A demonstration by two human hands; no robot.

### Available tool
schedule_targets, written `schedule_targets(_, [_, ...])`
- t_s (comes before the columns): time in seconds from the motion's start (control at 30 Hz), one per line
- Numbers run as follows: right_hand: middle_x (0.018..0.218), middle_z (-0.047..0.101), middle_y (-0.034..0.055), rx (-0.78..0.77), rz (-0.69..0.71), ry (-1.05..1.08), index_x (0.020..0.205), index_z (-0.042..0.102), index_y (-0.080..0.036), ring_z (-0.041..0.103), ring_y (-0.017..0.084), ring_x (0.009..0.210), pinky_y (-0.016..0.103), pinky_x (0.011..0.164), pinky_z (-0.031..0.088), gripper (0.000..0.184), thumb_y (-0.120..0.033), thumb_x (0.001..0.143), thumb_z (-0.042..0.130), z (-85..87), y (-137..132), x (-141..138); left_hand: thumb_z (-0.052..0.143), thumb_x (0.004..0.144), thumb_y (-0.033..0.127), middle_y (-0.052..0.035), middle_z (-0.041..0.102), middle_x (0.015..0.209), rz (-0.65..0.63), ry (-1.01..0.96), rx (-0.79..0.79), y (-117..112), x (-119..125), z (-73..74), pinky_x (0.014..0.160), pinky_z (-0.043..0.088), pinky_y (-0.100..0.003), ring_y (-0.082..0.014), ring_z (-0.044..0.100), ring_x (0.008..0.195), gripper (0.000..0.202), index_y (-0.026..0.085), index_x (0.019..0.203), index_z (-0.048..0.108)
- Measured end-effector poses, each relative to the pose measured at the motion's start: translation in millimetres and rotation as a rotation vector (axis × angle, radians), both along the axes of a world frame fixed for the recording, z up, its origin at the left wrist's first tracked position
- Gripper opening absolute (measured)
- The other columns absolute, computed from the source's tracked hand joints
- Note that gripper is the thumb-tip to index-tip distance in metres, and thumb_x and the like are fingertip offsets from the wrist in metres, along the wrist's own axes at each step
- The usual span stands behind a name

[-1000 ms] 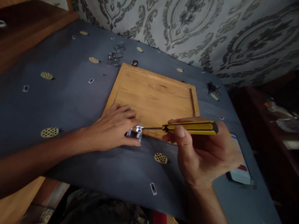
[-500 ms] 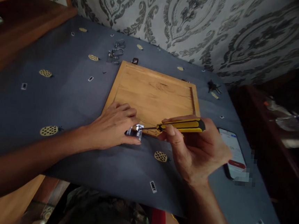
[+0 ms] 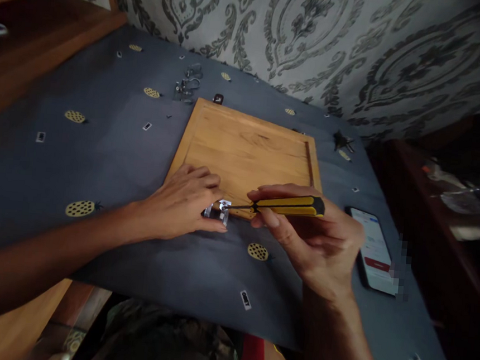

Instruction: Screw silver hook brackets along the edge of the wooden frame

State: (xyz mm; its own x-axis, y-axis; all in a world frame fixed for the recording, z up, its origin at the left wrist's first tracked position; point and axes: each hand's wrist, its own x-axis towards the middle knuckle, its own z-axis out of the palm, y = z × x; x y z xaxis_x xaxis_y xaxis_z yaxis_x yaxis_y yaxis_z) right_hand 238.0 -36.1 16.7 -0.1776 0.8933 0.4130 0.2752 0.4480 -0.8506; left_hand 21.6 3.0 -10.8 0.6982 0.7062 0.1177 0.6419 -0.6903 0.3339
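Note:
My right hand [image 3: 314,242] grips the yellow and black handle of a screwdriver [image 3: 290,205], held nearly level. Its thin shaft points left, with the tip at a small shiny metal bracket [image 3: 224,205]. The bracket sits at the near edge of a wooden panel [image 3: 246,152] with a raised rim. My left hand [image 3: 185,200] is closed around the bracket, thumb below and fingers above on the wood. Part of the bracket is hidden by the left hand. Whether a screw lies under the tip is too small to tell.
Several metal pieces [image 3: 186,87] lie behind the panel at the left, with a small dark object [image 3: 218,98] near its corner. A black object [image 3: 344,141] lies at the right. A phone [image 3: 372,250] lies beside my right hand. A patterned wall [image 3: 307,34] closes off the back.
My right hand and the screwdriver handle have shifted slightly left, and the hand has turned a little. My left hand still holds the bracket in the same place.

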Motion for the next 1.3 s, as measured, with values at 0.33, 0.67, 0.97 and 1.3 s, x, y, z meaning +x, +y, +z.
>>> schedule_targets(0.33, [0.078,0.074,-0.0012,0.24,-0.173,-0.131,0.088,0.074,-0.026,0.069,0.017,0.062,0.032,0.054,0.057,0.014,-0.028,0.082,0.086,-13.2,4,-8,0.075,0.091,0.053,-0.0059,0.068,0.101,0.005,0.006,-0.016,0,0,0.9,0.088,0.04,-0.038,-0.0251,0.058,0.101,0.037,0.018,0.103,0.076])
schedule_targets(0.67, [0.076,0.073,-0.0013,0.273,-0.343,-0.03,0.085,0.073,-0.024,0.067,0.014,0.053,0.03,0.048,0.055,0.009,-0.029,0.088,0.081,-14.6,-2,-9,0.076,0.091,0.052,-0.0051,0.066,0.099,-0.002,0.01,-0.036,0,0,2.8,0.087,0.038,-0.037,-0.0252,0.058,0.099,0.036,0.019,0.106,0.076])
schedule_targets(0.97, [0.081,0.073,-0.0021,0.214,-0.236,-0.004,0.089,0.072,-0.025,0.067,0.012,0.056,0.028,0.053,0.06,0.007,-0.024,0.088,0.079,-18.2,1,-10,0.076,0.09,0.053,-0.0062,0.068,0.103,-0.003,0.021,-0.025,0,1,2.2,0.089,0.039,-0.038,-0.0255,0.058,0.1,0.039,0.017,0.105,0.076])
schedule_targets(1.3, [0.086,0.075,0.0004,0.148,-0.197,-0.043,0.091,0.074,-0.024,0.072,0.016,0.067,0.031,0.058,0.062,0.014,-0.028,0.083,0.085,-15.2,1,-8,0.075,0.091,0.053,-0.0052,0.068,0.1,-0.004,0.003,-0.001,1,0,-0.2,0.087,0.039,-0.037,-0.0242,0.059,0.098,0.037,0.018,0.103,0.074])
